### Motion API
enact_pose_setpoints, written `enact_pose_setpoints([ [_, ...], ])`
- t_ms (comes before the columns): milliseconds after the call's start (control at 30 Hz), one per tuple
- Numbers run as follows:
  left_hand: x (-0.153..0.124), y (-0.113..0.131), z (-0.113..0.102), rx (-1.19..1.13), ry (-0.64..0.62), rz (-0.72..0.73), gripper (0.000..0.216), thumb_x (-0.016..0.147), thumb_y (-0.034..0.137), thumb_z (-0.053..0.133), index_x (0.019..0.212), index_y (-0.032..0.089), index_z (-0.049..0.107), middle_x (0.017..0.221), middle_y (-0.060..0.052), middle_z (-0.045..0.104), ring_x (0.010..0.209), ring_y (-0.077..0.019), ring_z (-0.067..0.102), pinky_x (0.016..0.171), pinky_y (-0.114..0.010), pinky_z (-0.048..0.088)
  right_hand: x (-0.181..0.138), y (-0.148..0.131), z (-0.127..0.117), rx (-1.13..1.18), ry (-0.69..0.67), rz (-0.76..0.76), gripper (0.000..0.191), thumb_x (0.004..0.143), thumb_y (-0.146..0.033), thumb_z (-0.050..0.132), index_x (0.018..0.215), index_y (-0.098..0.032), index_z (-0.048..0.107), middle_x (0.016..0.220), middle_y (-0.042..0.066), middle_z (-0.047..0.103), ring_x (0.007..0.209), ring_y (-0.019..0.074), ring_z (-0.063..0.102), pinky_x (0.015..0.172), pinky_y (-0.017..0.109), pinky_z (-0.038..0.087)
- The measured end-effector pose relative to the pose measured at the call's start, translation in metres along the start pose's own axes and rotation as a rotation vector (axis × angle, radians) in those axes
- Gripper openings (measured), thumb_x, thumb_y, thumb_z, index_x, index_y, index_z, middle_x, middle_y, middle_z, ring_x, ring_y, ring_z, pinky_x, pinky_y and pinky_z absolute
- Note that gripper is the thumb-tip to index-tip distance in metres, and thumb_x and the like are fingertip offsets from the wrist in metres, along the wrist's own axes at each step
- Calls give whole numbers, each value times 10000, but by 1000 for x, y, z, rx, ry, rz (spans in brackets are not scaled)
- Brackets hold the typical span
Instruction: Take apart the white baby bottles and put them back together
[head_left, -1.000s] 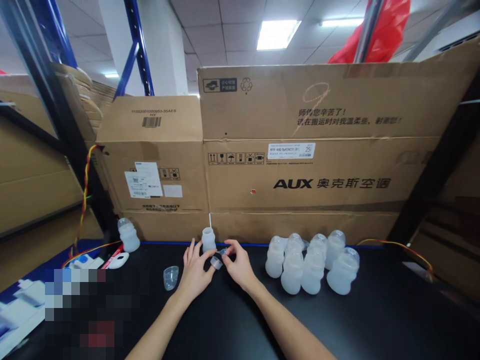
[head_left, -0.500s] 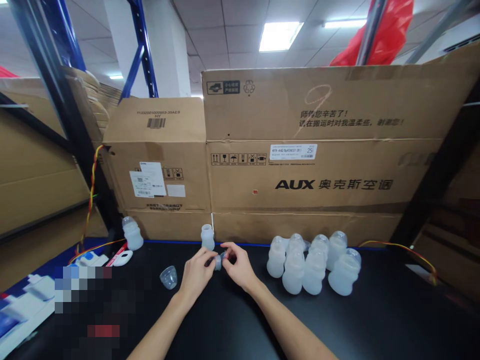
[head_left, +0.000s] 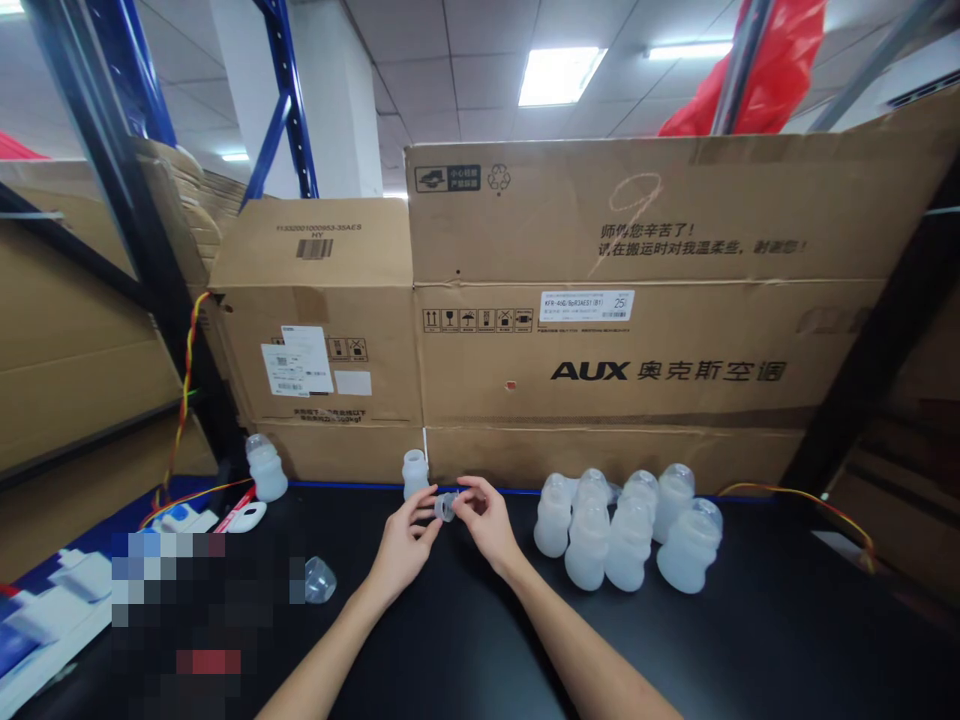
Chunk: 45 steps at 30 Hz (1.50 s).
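The two forearms reach in from the near edge over the black table [head_left: 465, 650]. Nearest, to the left of the left forearm, a clear cap [head_left: 321, 580] lies tipped over on the surface. At the far left a white power strip [head_left: 37, 645] holds several plugs; a patch beside it is blurred into blocks.

Farther in, the two hands meet just above the table. The left hand [head_left: 405, 540] grips a small clear piece [head_left: 445, 507] by its left end, thumb below and fingertip above, the other fingers loosely bent. The right hand [head_left: 486, 525] pinches the same piece at its right end between thumb and forefinger. The piece is perhaps a collar with a teat, but it is too small here to be sure.

Just behind the left fingertips an uncapped bottle [head_left: 414, 470] stands upright, mouth up. Well to the right of the hands, a cluster of capped bottles [head_left: 589, 545] stands close together. To the left, a white mouse [head_left: 247, 516] lies near a lone capped bottle [head_left: 266, 470].

Behind everything on the table rises a brown carton [head_left: 480, 390] printed "AUX"; beyond it hang a red bag [head_left: 780, 65] and lit ceiling lamps [head_left: 562, 76].
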<state>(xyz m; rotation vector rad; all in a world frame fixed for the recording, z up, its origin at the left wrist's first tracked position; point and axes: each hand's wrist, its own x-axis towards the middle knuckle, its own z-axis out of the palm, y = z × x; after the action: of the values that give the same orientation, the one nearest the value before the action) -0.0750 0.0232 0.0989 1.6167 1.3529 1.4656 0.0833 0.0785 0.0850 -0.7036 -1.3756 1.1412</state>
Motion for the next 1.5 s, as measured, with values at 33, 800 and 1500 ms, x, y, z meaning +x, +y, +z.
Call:
enact_pose_setpoints([
  [33, 1, -1, -1, -20, 7, -16, 495, 793, 337, 712, 1262, 182, 685, 1149, -145, 768, 979, -257, 776, 761, -356, 667, 0, 0, 0, 13, -6, 8, 436, 763, -385, 762, 1132, -170, 671, 802, 14, 683, 662, 138, 592, 676, 263, 492],
  [800, 2, 6, -7, -243, -12, -147, 523, 603, 366, 938, 1054, 163, 767, 1091, -141, 805, 1026, -297, 776, 980, -458, 628, -6, -14, -1, 65, -144, 75, 524, 709, -261, 657, 1226, -188, 690, 851, 16, 748, 781, 179, 647, 796, 308, 500],
  [1500, 0, 5, -5, -260, -55, -229, 572, 521, 376, 982, 1018, 140, 825, 1019, -148, 824, 998, -349, 788, 1016, -533, 607, -7, -31, -12, 109, -360, 306, 963, 616, -144, 585, 1563, -278, 477, 764, -52, 718, 812, 169, 625, 954, 346, 452],
])
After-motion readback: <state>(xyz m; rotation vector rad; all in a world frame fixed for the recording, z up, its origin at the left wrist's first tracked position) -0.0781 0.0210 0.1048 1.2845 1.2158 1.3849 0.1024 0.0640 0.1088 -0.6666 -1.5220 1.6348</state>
